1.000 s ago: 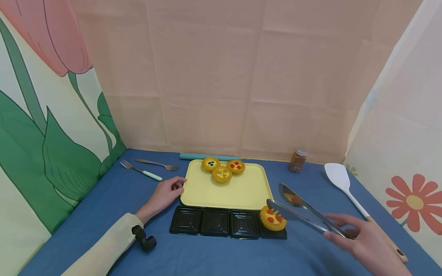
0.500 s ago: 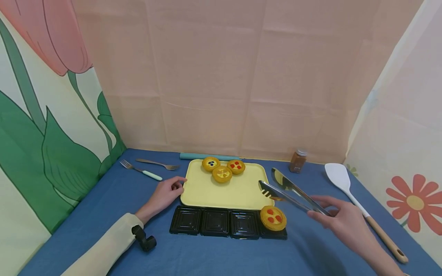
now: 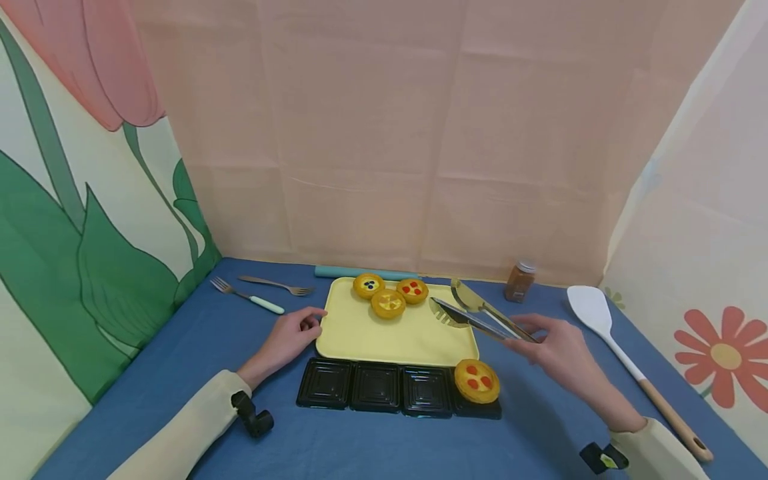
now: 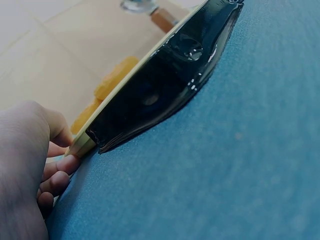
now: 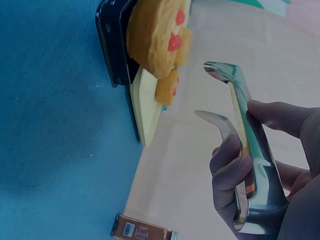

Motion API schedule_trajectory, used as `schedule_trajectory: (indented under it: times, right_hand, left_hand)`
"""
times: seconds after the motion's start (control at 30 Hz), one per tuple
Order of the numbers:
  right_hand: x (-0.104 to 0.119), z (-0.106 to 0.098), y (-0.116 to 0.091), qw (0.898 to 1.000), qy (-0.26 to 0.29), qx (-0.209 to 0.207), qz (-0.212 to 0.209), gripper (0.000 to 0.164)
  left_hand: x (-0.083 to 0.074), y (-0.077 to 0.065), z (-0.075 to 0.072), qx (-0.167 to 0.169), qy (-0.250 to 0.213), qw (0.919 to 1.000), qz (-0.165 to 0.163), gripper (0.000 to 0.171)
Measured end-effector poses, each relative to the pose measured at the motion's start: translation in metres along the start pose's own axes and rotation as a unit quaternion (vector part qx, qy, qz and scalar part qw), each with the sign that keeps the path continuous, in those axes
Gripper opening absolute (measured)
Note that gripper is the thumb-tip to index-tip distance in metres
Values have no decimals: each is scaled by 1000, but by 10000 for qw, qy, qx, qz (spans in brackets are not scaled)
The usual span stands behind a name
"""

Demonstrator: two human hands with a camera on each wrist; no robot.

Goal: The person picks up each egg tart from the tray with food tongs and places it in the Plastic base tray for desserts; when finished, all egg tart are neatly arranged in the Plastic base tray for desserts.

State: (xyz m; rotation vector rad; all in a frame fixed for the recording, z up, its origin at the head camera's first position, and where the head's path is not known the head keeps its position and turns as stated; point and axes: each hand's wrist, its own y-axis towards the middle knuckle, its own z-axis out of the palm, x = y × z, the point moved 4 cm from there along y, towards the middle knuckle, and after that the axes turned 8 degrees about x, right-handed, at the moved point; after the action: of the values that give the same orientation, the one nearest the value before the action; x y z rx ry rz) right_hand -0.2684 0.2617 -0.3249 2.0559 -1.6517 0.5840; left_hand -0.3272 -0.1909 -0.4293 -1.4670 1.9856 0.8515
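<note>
My right hand (image 3: 558, 350) grips metal tongs (image 5: 255, 165), whose parted ends hang over the right part of the yellow tray (image 3: 384, 340) with nothing between them. At the tray's left edge, my left hand (image 4: 30, 155) pinches the rim between thumb and fingers. Three tarts lie towards the tray's back: a blueberry-topped tart (image 3: 369, 285), a red-topped tart (image 3: 413, 291) and a yellow-topped tart (image 3: 388, 304). A larger tart with red pieces (image 3: 477, 381) sits in the rightmost compartment of the black tray (image 3: 375, 387), in front of the yellow one.
Two forks lie at the left, one with a pale handle (image 3: 267, 305), one plain fork (image 3: 276, 285). A teal roll (image 3: 366, 273) lies behind the tray. To the right are a brown spice jar (image 3: 520, 281) and a white spatula (image 3: 591, 310) with a wooden handle.
My right hand has carried the tongs away from the larger tart, leftward and back over the yellow tray. That tart stays in the black tray. The left hand keeps its place.
</note>
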Motion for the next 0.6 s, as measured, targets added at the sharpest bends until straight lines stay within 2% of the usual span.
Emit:
schedule_trajectory:
  times: [0.6]
  right_hand:
    - [-3,19,46,9991,-160,198,-328,48]
  left_hand:
    - [-2,-1,-1,-6,-66,10000,8,35]
